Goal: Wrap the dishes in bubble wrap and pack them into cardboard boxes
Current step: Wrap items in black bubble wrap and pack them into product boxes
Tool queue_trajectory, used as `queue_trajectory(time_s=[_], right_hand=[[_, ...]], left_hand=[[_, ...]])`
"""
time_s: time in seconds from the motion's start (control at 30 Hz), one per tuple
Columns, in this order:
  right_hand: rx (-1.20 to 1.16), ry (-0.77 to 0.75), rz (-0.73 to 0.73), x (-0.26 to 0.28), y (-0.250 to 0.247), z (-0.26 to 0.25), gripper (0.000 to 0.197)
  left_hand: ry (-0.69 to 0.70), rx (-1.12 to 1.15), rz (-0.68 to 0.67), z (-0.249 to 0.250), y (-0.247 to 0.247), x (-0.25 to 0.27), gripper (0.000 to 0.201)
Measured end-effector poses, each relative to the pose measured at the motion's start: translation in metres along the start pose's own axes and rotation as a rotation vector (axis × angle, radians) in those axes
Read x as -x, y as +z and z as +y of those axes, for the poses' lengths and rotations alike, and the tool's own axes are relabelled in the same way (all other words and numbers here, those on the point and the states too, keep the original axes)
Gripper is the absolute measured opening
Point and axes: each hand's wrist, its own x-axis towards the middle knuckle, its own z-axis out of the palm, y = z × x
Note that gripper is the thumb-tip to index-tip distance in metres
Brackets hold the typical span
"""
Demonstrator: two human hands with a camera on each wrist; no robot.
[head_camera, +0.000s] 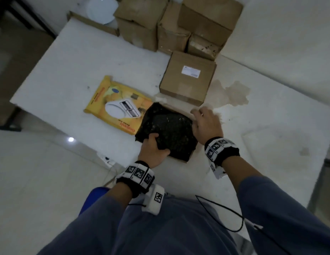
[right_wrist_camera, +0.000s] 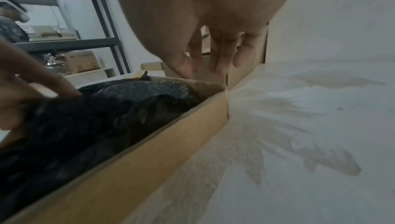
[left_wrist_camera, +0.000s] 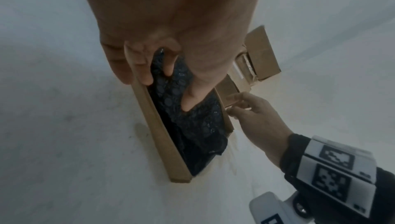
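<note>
Black bubble-wrapped bundle (head_camera: 167,131) sits in a shallow open brown cardboard box (left_wrist_camera: 158,136) on the white table (head_camera: 72,67), near the person's edge. Wrap fills the box and bulges above the rim; what's inside the wrap can't be seen.

Left hand (head_camera: 153,151) is on the near-left corner of the bundle, thumb on top & fingers curled over the box wall and into the wrap, gripping it (left wrist view shows fingers (left_wrist_camera: 138,65) tucked between cardboard and wrap).

Right hand (head_camera: 206,124) is at the box's far-right side, fingers pointing down at the box corner, w/ thumb and fingertips (right_wrist_camera: 220,62) close together at the cardboard edge. Looks like a light pinch on the rim or a flap, but contact isn't clear, so can't tell if it really grips.

Just left of the box, partly under the bundle's edge: flat yellow printed package w/ a white plate picture (head_camera: 114,103). Behind the box, closed small brown carton w/ white label (head_camera: 188,78). Further back a stack of closed brown cartons (head_camera: 179,23), and a white round plate (head_camera: 102,9) at the table's far-left corner. Brownish stain (head_camera: 234,92) on the table right of the labelled carton
</note>
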Motion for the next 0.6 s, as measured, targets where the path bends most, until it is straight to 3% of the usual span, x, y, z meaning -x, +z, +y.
queue_trajectory(time_s=[0.2, 0.4, 0.5, 0.6], right_hand=[[-0.089, 0.018, -0.214, 0.003, -0.005, -0.007, 0.022], [-0.137, -0.043, -0.490, 0.048, -0.001, -0.037, 0.019], [-0.089, -0.090, -0.388, 0.052, -0.003, -0.047, 0.022], [-0.255, -0.182, -0.223, 0.028, -0.008, -0.057, 0.028]], left_hand=[[-0.009, -0.127, 0.195, -0.004, 0.007, 0.007, 0.066], [0.049, -0.368, 0.356, -0.013, -0.001, 0.008, 0.058], [0.137, -0.446, 0.505, -0.017, -0.004, 0.010, 0.060], [0.258, -0.365, 0.475, -0.019, -0.015, 0.001, 0.072]])
